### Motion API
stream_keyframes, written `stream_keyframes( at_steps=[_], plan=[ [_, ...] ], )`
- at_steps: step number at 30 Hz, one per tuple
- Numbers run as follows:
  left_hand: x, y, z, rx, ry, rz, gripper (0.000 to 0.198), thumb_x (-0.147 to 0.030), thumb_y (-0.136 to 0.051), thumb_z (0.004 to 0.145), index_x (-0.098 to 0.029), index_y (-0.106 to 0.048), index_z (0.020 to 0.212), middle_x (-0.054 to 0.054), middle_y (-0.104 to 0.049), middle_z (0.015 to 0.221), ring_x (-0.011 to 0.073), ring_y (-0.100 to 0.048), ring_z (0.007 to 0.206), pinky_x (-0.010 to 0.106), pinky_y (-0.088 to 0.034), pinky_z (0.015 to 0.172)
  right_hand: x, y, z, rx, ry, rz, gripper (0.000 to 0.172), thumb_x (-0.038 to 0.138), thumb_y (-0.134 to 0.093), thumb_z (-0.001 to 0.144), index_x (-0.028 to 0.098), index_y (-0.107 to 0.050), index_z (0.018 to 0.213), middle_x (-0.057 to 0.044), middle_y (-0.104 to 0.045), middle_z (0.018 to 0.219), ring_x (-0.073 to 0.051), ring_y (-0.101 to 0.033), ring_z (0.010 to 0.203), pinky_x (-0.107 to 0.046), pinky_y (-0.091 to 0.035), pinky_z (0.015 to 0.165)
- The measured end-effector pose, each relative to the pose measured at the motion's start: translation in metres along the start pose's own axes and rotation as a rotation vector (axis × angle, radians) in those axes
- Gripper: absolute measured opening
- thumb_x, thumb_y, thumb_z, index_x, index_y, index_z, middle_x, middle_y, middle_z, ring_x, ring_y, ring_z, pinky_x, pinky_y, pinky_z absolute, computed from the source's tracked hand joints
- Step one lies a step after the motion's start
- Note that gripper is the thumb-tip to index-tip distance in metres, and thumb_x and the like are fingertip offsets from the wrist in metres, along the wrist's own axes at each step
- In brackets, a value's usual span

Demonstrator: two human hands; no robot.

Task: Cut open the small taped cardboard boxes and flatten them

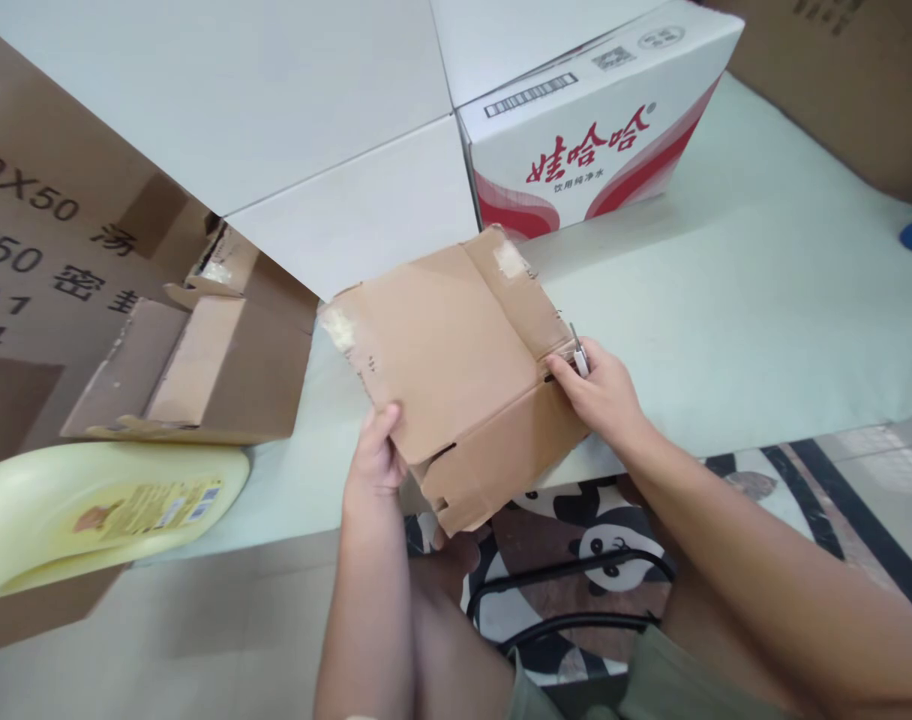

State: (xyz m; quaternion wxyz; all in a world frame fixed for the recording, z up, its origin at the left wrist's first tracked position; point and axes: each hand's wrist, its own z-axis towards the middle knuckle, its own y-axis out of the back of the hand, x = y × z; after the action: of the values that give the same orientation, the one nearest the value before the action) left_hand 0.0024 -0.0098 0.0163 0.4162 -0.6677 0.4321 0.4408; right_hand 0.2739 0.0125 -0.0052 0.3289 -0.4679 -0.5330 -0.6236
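A partly unfolded brown cardboard box (448,330) is held tilted over the near edge of the pale green surface. Torn paper and tape remnants mark its left and upper right flaps. My left hand (377,445) grips its lower left edge, with the thumb on top and the other fingers hidden underneath. At the right edge my right hand (602,390) pinches the box between thumb and fingers. The same hand also has a small utility knife (580,358), its thin tip pointing up past the box.
A white carton with red bands (576,170) stands behind the box, beside large white panels (366,190). To the left are an opened brown box (238,370), a yellow bottle (111,510) lying on its side and a large printed carton (43,240). Panda-patterned fabric (598,555) shows below.
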Motion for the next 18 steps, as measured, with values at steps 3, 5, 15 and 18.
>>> stream_keyframes(
  at_steps=[3,5,15,18],
  plan=[
    [0.002,-0.003,0.005,-0.058,0.017,-0.079,0.055,-0.036,-0.091,0.053,-0.019,-0.07,0.101,0.01,-0.078,0.101,0.0293,-0.075,0.093,0.038,-0.062,0.079,-0.004,0.001,0.001,-0.111,0.032,0.097,0.037,0.045,-0.058,0.084,0.026,-0.061,0.115,-0.006,-0.064,0.106,-0.022,-0.059,0.086,-0.036,-0.049,0.077],
    [0.003,-0.005,0.007,-0.125,-0.046,-0.118,0.049,-0.036,-0.088,0.058,-0.02,-0.071,0.102,0.009,-0.079,0.103,0.0276,-0.075,0.096,0.038,-0.062,0.082,-0.006,0.001,0.002,-0.14,0.012,0.201,0.035,0.041,-0.047,0.089,0.028,-0.061,0.119,-0.006,-0.062,0.108,-0.021,-0.058,0.084,-0.034,-0.05,0.071],
    [0.002,0.001,0.014,-0.165,-0.126,-0.103,0.043,-0.026,-0.083,0.063,-0.028,-0.069,0.104,0.004,-0.076,0.113,0.0257,-0.068,0.118,0.039,-0.057,0.099,0.001,-0.007,-0.005,0.063,0.029,0.438,0.031,0.035,-0.056,0.087,0.03,-0.055,0.118,0.0,-0.06,0.094,-0.013,-0.061,0.065,-0.029,-0.052,0.058],
    [0.006,-0.001,0.019,-0.232,-0.071,-0.069,0.047,-0.019,-0.082,0.06,-0.025,-0.068,0.105,0.007,-0.076,0.111,0.0258,-0.071,0.108,0.04,-0.059,0.095,0.001,-0.005,-0.003,0.101,-0.03,0.507,0.024,0.031,-0.052,0.082,0.027,-0.062,0.104,-0.001,-0.062,0.092,-0.016,-0.069,0.076,-0.033,-0.057,0.067]
  ],
)
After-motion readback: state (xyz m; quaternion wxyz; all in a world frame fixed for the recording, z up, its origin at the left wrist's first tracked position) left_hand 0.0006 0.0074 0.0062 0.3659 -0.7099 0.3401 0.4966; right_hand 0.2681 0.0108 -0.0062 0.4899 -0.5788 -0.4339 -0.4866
